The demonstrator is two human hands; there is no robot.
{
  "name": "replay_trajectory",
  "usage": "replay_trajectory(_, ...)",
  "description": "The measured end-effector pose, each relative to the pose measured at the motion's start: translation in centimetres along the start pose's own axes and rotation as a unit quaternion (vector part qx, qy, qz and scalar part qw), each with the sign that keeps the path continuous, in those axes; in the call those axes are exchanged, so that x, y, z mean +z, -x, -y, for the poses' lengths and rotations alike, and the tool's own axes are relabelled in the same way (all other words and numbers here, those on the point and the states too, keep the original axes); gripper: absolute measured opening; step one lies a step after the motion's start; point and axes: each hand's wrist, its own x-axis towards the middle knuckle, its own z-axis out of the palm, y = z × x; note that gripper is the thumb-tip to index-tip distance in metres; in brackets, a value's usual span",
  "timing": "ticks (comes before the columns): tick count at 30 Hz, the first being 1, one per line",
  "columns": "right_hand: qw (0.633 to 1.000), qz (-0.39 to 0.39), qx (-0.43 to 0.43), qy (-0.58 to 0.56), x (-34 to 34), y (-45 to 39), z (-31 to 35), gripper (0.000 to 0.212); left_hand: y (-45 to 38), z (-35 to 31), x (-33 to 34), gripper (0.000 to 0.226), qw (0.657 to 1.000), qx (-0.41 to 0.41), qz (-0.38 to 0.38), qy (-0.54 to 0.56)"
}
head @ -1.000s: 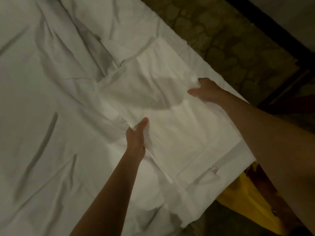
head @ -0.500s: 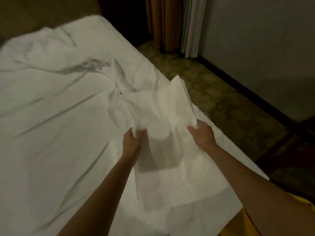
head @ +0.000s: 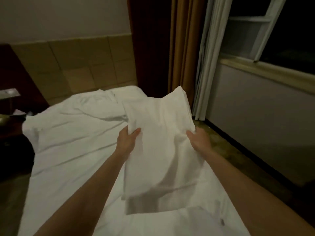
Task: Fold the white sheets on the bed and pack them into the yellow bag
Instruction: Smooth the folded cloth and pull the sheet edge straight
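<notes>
Dim, warm indoor light – window [head: 289, 31] black, room corners and left edge fall into near-darkness. The folded sheet [head: 160, 150] is the brightest surface and casts a soft grey shadow onto the bed sheet [head: 68, 142] below it. Overall soft, slightly motion-blurred – wide-angle bending visible in curtains [head: 192, 57] and window frame.

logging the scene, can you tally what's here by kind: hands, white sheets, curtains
hands: 2, the left hand and right hand, both gripping the folded sheet
white sheets: 2, the folded sheet held up and the rumpled sheet on the bed
curtains: 2, a brown curtain and a white curtain
total: 6
</notes>
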Motion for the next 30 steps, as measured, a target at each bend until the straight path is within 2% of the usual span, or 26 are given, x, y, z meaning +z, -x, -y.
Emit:
replay_trajectory(9, 0.997, -0.015, -0.068, -0.024, -0.9, 5.2, 8.9, 0.03, 3.1, -7.3, -7.5, 0.042, 0.998, 0.053, -0.022, 0.011)
replay_trajectory(13, 0.993, -0.017, -0.113, -0.021, -2.8, 6.3, 11.9, 0.033, 5.0, -10.1, -9.5, 0.036, 0.996, 0.08, -0.041, 0.027)
replay_trajectory(17, 0.989, -0.003, -0.142, -0.043, -3.7, 7.4, 13.8, 0.035, 7.4, -12.2, -11.6, 0.039, 0.993, 0.09, -0.071, 0.031)
replay_trajectory(22, 0.984, 0.037, -0.166, -0.052, -2.3, 9.5, 15.6, 0.037, 11.3, -12.2, -15.0, 0.037, 0.987, 0.091, -0.13, 0.022)
replay_trajectory(30, 0.969, 0.115, -0.202, -0.083, 4.4, 16.4, 18.0, 0.035, 18.7, -9.4, -23.4, 0.044, 0.975, 0.067, -0.21, 0.018)
